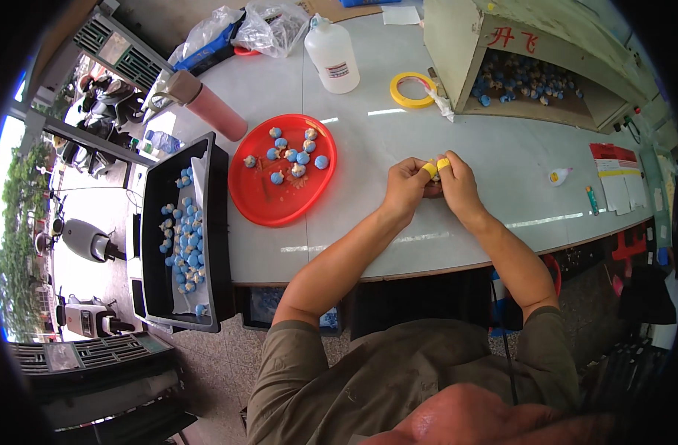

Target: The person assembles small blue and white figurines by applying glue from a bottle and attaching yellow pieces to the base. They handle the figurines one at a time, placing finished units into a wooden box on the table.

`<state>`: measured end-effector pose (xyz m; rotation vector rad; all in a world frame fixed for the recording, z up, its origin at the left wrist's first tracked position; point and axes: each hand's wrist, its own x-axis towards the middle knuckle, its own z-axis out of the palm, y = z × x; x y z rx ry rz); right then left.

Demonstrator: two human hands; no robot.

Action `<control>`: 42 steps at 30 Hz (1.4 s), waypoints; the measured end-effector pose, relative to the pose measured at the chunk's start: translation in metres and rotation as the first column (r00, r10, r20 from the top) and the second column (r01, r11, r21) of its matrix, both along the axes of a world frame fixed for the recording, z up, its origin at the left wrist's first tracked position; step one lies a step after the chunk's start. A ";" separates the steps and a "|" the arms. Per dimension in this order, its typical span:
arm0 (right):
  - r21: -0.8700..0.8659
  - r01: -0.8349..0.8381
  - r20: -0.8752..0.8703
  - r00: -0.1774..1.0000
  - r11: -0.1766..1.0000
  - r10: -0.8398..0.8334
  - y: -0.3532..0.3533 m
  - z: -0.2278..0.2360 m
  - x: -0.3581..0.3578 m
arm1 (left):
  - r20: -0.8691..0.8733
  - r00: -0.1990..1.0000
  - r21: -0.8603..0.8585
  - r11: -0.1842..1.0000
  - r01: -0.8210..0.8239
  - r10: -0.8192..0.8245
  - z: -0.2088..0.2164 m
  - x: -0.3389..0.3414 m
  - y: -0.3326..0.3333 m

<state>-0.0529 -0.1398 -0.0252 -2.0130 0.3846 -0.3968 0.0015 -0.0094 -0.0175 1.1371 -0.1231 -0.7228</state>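
Observation:
My left hand [407, 180] and my right hand [459, 183] meet over the table, fingers closed and thumbs side by side. Yellow tape is wrapped round both thumbs. Whatever small piece they pinch between them is nearly all hidden by the fingers. To their left lies a round red tray [242, 194] with several small blue-and-cream balls [303, 158] scattered on it. Farther left, a black bin [222, 245] holds many similar balls [187, 245] on a white liner.
A pink bottle [216, 111], a white plastic jug [333, 55] and a yellow tape roll [412, 90] stand or lie toward the back. An open-fronted cabinet [450, 44] at back right holds more blue pieces. A small glue bottle [559, 176] and a teal tube [592, 200] lie at right.

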 end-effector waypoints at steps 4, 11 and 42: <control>0.026 -0.009 0.034 0.999 1.000 0.008 0.002 -0.002 0.002 | -0.005 1.000 0.012 1.000 -0.008 0.008 -0.001 0.001 0.000; 0.000 -0.005 0.018 1.000 1.000 0.005 0.002 0.004 0.001 | -0.007 1.000 0.014 1.000 -0.004 0.004 0.002 0.001 0.002; 0.530 -0.223 0.109 0.975 0.818 0.195 -0.019 0.028 -0.007 | 0.160 0.987 -0.008 1.000 0.014 -0.013 -0.002 0.019 0.008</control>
